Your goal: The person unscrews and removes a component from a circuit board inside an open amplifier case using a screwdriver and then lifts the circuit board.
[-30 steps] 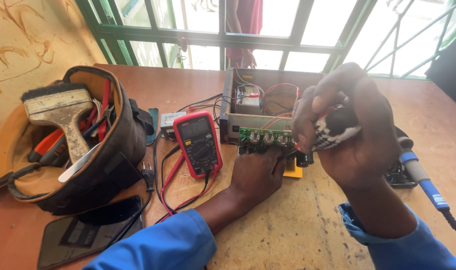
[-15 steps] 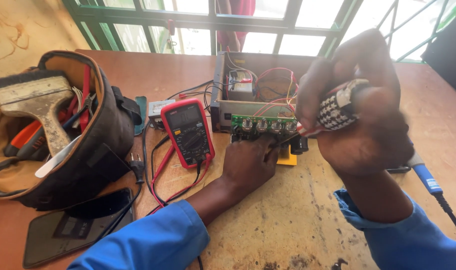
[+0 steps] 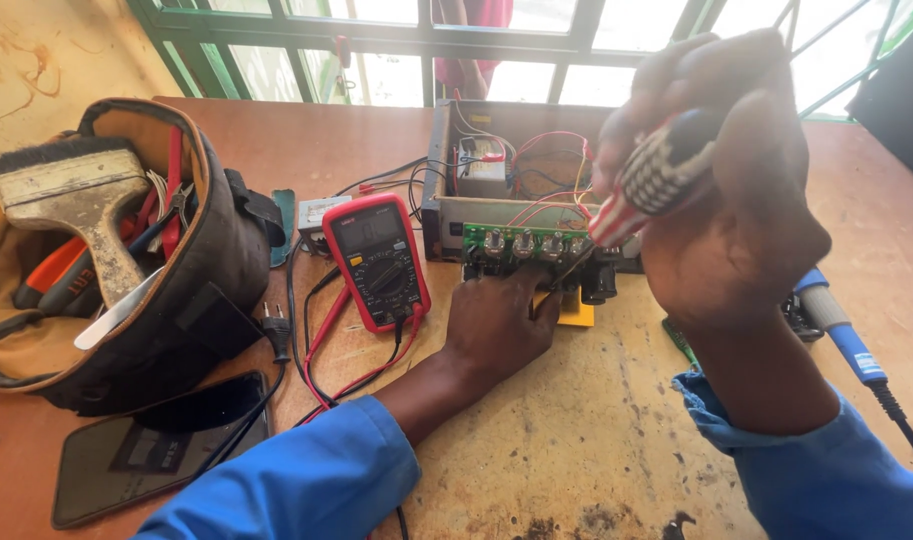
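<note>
Wooden desk (image 3: 576, 440) by window: your left hand (image 3: 496, 325) presses flat, bracing the green board (image 3: 521, 240); right hand (image 3: 721, 190) fists the screwdriver (image 3: 651, 185), tip angled at the board.

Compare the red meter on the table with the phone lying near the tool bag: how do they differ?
The multimeter has a red casing with a dial and leads plugged in; the phone is a plain dark slab with no wires attached. The multimeter lies beside the left hand, near the green circuit board; the phone lies further off, partly tucked under the tool bag. Both lie flat on the wooden table, screens up, and neither hand touches them.
</note>
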